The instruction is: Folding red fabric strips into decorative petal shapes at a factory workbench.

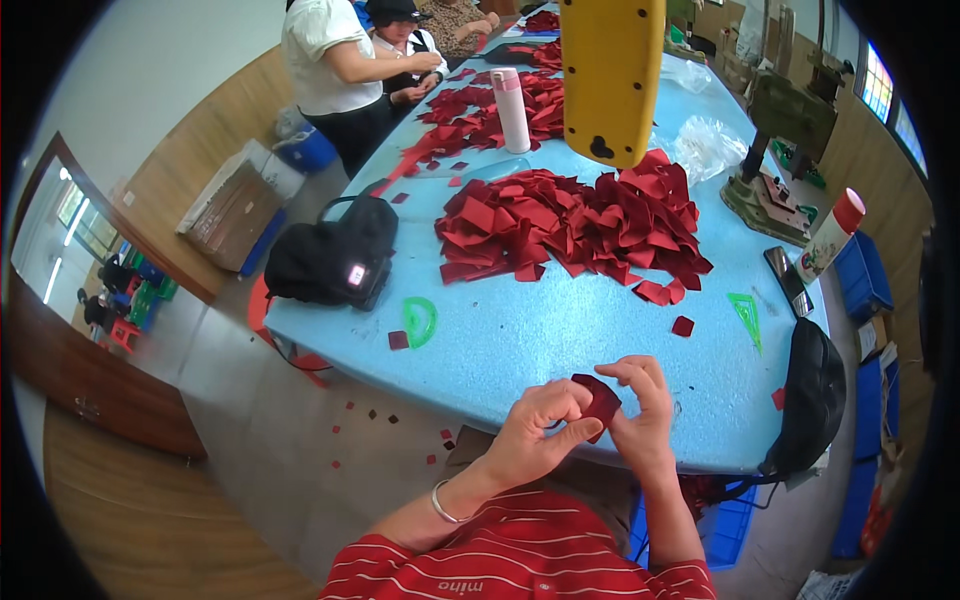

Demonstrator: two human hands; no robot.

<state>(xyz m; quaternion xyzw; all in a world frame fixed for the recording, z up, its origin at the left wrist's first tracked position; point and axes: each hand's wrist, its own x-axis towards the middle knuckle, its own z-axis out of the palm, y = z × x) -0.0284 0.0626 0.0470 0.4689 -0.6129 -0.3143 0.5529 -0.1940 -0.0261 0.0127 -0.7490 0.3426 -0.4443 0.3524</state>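
My left hand (535, 432) and my right hand (642, 415) meet at the near edge of the light blue table (560, 340). Together they pinch one small dark red fabric piece (600, 398) between thumbs and fingers. A silver bracelet sits on my left wrist. Beyond my hands lies a large heap of red fabric pieces (570, 222) in the middle of the table. A single red square (683, 326) lies loose between the heap and my right hand.
A black bag (335, 258) sits at the table's left edge, another black bag (812, 395) at the right. Green protractor (420, 320), green set square (746, 315), pink bottle (512, 108), red-capped bottle (832, 235), phone (788, 280), press machine (785, 150). Two people (345, 60) work at the far end.
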